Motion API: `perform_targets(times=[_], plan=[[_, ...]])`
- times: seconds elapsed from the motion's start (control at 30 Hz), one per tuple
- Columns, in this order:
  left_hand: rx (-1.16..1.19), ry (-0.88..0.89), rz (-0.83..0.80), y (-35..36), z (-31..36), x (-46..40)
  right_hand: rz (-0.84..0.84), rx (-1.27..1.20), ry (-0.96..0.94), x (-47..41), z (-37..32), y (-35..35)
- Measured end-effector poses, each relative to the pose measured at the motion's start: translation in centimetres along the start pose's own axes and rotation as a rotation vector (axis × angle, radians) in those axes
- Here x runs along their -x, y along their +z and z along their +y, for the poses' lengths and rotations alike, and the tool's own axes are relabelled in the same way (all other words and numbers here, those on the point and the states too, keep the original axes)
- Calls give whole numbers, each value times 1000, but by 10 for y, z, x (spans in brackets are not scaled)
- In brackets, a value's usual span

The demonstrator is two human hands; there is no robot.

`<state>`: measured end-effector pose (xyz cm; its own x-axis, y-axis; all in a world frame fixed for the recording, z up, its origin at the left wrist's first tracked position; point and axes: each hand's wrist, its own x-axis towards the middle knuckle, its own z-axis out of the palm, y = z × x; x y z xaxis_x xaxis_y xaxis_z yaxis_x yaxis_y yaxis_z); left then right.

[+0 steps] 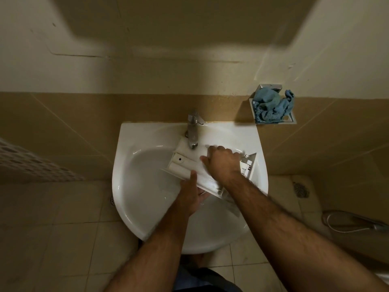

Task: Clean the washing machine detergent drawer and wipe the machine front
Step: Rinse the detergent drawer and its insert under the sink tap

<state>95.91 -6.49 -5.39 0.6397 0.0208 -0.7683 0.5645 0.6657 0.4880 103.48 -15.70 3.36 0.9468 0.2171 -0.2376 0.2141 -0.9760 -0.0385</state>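
The white detergent drawer (183, 165) lies tilted over the white sink (134, 186), just below the chrome tap (193, 131). My left hand (190, 196) holds the drawer from underneath at its near edge, thumb up along the side. My right hand (221, 163) lies on top of the drawer's middle with fingers bent over it; the hand is blurred, and what lies under the palm is hidden. A crumpled blue cloth (271, 107) sits in a metal wall holder (291, 119) to the right of the tap.
Brown tiled wall behind the sink. A white perforated basket (31, 165) at the left edge. Floor drains (301, 189) on the tiled floor to the right, and a hose with a spray handle (357, 225) lies at the far right.
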Motion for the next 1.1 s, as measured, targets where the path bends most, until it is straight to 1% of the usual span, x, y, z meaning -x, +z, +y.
perform_targets(times=[0.17,0.27,0.33,0.4,0.53,0.67,0.77,0.9,1.0,1.1], plan=[[-42,11,-39,-1,3,3,-60,-37,9,-11,-16,1],[-25,49,5,-8,8,2,-69,-128,-10,-20,-20,7],[-5,96,36,-15,11,1,-79,-165,-63,-20,-19,11],[12,136,90,-21,16,0,-66,-112,-102,-15,-16,15],[3,190,154,-30,32,1,-11,51,-46,-5,-14,18],[-17,229,197,-30,47,8,54,51,-22,1,-10,16],[-36,233,219,-33,51,9,43,26,-36,4,-7,15],[-74,158,130,-37,44,15,47,76,-54,8,-7,2],[-102,130,108,-36,39,23,-43,76,-5,10,-5,-15],[-171,104,136,-32,32,31,-125,69,80,20,-1,-23]])
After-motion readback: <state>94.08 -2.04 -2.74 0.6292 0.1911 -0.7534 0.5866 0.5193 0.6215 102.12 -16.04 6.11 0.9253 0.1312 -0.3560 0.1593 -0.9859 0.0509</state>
